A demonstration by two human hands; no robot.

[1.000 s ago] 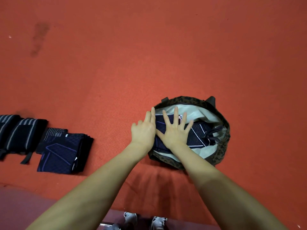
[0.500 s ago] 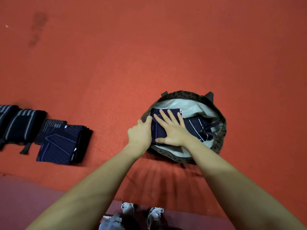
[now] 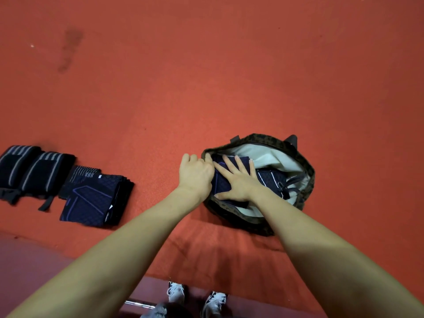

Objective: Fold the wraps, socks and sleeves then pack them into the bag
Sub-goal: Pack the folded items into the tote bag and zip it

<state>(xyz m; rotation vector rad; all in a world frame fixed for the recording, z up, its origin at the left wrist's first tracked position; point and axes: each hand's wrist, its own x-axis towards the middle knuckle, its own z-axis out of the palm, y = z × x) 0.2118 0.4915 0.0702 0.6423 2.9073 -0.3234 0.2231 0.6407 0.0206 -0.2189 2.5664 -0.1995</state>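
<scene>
Partly hidden under right hand (image 3: 236,181): folded sleeve (image 3: 221,185) in bag (image 3: 305,177).

Both your bare forearms reach forward, wrists close together. Your left hand (image 3: 196,173) is curled, knuckles up, and your right hand (image 3: 238,181) lies flat with straight, spread fingers (image 3: 229,163).

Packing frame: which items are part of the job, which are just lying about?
Job:
- bag
- folded sleeve under right hand
- left hand at bag rim
- folded sleeves
- striped wraps

Lying about:
- metal bar
- dark stain
</scene>
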